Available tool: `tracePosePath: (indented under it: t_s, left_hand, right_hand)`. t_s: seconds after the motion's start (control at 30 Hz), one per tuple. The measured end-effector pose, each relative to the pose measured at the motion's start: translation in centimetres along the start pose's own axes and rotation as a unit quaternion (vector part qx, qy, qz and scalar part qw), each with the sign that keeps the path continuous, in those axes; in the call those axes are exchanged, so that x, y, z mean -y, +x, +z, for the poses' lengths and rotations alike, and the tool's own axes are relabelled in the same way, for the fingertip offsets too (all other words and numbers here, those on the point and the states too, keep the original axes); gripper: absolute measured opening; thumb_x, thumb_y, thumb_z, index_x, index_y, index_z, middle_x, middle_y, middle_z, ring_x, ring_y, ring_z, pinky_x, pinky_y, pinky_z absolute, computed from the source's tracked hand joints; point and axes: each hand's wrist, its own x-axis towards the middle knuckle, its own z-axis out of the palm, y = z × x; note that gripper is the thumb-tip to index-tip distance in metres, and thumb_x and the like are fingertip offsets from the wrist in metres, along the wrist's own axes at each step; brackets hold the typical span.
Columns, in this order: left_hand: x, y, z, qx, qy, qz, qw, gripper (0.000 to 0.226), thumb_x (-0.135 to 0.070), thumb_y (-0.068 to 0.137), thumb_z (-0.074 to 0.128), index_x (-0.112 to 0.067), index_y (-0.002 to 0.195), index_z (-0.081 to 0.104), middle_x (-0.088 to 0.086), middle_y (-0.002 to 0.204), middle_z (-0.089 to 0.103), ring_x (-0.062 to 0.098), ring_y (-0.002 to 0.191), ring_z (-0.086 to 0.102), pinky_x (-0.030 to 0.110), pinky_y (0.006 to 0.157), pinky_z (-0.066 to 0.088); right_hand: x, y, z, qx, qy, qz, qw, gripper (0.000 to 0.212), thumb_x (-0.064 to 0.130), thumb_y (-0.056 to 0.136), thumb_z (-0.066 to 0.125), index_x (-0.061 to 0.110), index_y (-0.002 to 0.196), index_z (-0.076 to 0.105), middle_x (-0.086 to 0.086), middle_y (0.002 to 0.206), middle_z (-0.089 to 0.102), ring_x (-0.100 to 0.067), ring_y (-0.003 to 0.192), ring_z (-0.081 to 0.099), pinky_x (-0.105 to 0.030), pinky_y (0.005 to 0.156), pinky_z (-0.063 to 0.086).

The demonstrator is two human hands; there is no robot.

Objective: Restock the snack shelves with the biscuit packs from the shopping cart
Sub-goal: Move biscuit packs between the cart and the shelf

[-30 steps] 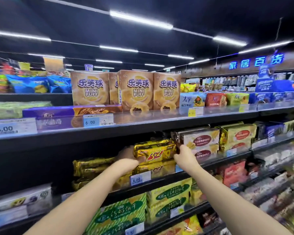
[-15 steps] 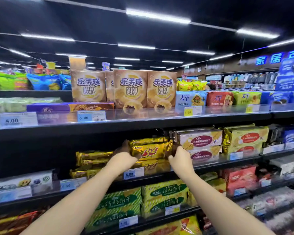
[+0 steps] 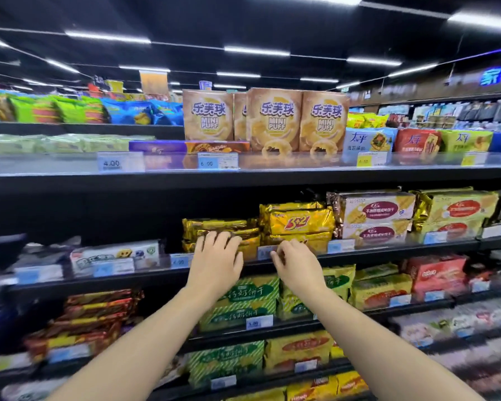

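A gold biscuit pack with red "3+2" lettering (image 3: 297, 222) lies on top of a stack of like packs on the second shelf (image 3: 388, 253). To its left sits a lower stack of gold packs (image 3: 214, 225). My left hand (image 3: 214, 263) reaches up with spread fingers that touch the front of this lower stack. My right hand (image 3: 297, 264) hovers at the shelf's front rail below the "3+2" pack, fingers loosely curled and holding nothing. The shopping cart is out of view.
Beige Mini Puff boxes (image 3: 272, 120) stand on the top shelf. White and red biscuit packs (image 3: 373, 215) lie right of the gold stack. Green striped packs (image 3: 243, 302) fill the shelf below my hands. A dark gap (image 3: 113, 215) opens left of the gold packs.
Both hands gripped the "3+2" pack's ends on the stack; they have let go and dropped lower. The left hand now touches the left stack. The camera moved closer.
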Motion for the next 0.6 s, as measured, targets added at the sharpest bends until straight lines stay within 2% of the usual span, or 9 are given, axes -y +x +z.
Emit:
tracePosePath:
  t_s: [0.1,0.27,0.4,0.5,0.6]
  left_hand:
    - [4.3,-4.8,-1.8,-0.008,-0.003,0.022,1.0,0.035,-0.036,0.097,0.048,-0.019,0.121,0.066,-0.001,0.119,0.065,0.024,0.116,0.056,0.041,0.104,0.041]
    - [12.8,-14.9,-5.0,0.032,0.013,-0.027,0.999,0.032,-0.035,0.096,0.054,-0.019,0.12,0.068,-0.001,0.116,0.067,0.024,0.111,0.06,0.041,0.101,0.046]
    - [20.3,-23.5,-8.5,0.098,0.065,-0.106,0.987,0.034,-0.037,0.095,0.048,-0.019,0.117,0.067,0.0,0.112,0.065,0.026,0.107,0.06,0.042,0.097,0.046]
    - [25.9,-30.3,-11.6,0.168,0.108,-0.187,0.962,0.036,-0.04,0.095,0.045,-0.02,0.119,0.063,0.001,0.113,0.062,0.028,0.108,0.058,0.043,0.097,0.044]
    - [30.7,-37.6,-14.5,0.195,0.142,-0.265,0.934,0.031,-0.04,0.094,0.047,-0.02,0.113,0.062,0.001,0.106,0.061,0.029,0.101,0.059,0.043,0.092,0.045]
  right_hand:
    - [5.7,-1.7,2.3,0.018,-0.008,-0.052,0.998,0.027,0.04,0.1,0.051,0.018,0.092,0.063,0.0,0.09,0.061,-0.024,0.086,0.059,-0.037,0.07,0.05]
    - [17.1,-4.6,7.1,0.068,0.023,-0.119,0.99,0.024,0.04,0.101,0.05,0.02,0.096,0.061,0.001,0.092,0.059,-0.024,0.088,0.058,-0.037,0.069,0.049]
    - [27.8,-7.2,11.7,0.103,0.039,-0.171,0.979,0.025,0.042,0.1,0.049,0.021,0.098,0.063,0.001,0.094,0.061,-0.024,0.091,0.06,-0.037,0.071,0.048]
    - [36.3,-9.7,15.1,0.148,0.057,-0.205,0.966,0.026,0.043,0.1,0.048,0.022,0.104,0.063,0.001,0.101,0.062,-0.024,0.1,0.06,-0.038,0.075,0.05]
    - [44.2,-12.7,18.5,0.213,0.065,-0.266,0.938,0.029,0.043,0.1,0.048,0.021,0.116,0.06,0.0,0.111,0.06,-0.025,0.107,0.058,-0.039,0.081,0.05]
